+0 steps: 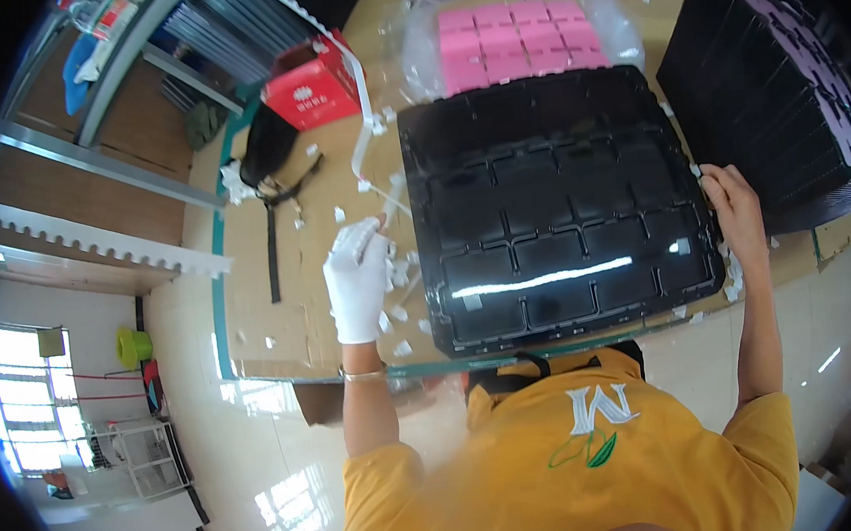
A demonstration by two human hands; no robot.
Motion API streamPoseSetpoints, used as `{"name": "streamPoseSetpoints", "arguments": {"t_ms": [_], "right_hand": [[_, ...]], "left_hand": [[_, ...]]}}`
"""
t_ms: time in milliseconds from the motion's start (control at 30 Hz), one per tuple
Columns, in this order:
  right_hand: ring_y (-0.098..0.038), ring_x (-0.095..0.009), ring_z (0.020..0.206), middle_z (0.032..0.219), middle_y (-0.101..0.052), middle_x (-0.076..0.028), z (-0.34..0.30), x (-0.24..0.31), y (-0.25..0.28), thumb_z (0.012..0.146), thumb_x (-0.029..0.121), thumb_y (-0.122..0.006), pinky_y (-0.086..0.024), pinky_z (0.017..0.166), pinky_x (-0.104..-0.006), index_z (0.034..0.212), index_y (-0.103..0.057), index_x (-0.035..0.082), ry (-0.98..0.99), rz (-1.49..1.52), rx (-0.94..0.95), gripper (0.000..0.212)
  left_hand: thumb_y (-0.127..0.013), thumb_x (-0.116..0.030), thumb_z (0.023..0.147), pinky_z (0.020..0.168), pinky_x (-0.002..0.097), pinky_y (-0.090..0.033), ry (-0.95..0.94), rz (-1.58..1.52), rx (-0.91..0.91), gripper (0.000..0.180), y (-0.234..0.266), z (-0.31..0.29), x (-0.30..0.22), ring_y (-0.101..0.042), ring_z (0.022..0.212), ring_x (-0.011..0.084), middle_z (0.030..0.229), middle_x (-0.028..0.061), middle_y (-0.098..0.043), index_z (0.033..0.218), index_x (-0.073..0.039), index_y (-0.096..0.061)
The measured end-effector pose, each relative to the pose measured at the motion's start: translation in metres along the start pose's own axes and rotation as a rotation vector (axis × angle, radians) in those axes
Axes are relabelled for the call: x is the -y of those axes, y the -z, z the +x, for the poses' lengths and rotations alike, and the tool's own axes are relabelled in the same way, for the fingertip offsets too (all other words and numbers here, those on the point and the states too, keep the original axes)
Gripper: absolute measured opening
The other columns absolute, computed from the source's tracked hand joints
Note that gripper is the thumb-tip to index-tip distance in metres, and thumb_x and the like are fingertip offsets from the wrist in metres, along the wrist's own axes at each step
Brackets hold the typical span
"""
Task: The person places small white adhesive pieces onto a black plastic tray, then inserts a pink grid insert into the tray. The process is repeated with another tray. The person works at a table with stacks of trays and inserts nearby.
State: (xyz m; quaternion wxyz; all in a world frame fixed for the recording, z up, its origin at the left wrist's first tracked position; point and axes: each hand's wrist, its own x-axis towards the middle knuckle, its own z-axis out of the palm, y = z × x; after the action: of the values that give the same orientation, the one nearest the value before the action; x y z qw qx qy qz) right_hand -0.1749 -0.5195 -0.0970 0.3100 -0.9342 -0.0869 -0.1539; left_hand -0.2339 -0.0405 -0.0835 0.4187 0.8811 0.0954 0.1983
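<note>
A black plastic tray with molded rectangular compartments lies on the cardboard-covered table in front of me. Beside its left edge is my left hand in a white glove, its fingers drawn together; whatever they may hold is too small to make out. My bare right hand grips the tray's right edge with bent fingers. Small white scraps lie scattered around the tray, some on its surface. From the upper left a long white strip hangs down and ends near the tray's left side.
Pink sheets in clear plastic lie behind the tray. A tall stack of black trays with pink layers stands at the right. A red box, a black strap and a metal rack are at the left.
</note>
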Motion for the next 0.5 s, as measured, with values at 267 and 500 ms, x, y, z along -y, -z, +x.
{"name": "streamPoseSetpoints", "arguments": {"t_ms": [267, 500], "right_hand": [[-0.064, -0.029, 0.088, 0.096, -0.063, -0.019, 0.132, 0.039, -0.027, 0.094, 0.007, -0.055, -0.05, 0.079, -0.0333, 0.114, -0.061, -0.001, 0.211, 0.072, -0.171, 0.023], [-0.065, -0.014, 0.078, 0.09, -0.067, -0.008, 0.278, -0.058, -0.105, 0.09, 0.001, -0.052, -0.052, 0.068, -0.0272, 0.116, -0.065, 0.002, -0.188, 0.287, 0.189, 0.028]], "left_hand": [[-0.059, -0.004, 0.088, 0.082, 0.0298, -0.051, -0.49, 0.066, -0.043, 0.024, -0.04, 0.123, -0.037, -0.068, 0.09, 0.0262, 0.099, 0.0147, -0.069, 0.109, 0.001, -0.067], [-0.058, -0.01, 0.086, 0.076, 0.0277, -0.053, -0.304, -0.012, 0.501, 0.03, -0.158, 0.268, -0.014, -0.069, 0.091, 0.0174, 0.1, 0.0096, -0.072, 0.113, 0.0, -0.068]]}}
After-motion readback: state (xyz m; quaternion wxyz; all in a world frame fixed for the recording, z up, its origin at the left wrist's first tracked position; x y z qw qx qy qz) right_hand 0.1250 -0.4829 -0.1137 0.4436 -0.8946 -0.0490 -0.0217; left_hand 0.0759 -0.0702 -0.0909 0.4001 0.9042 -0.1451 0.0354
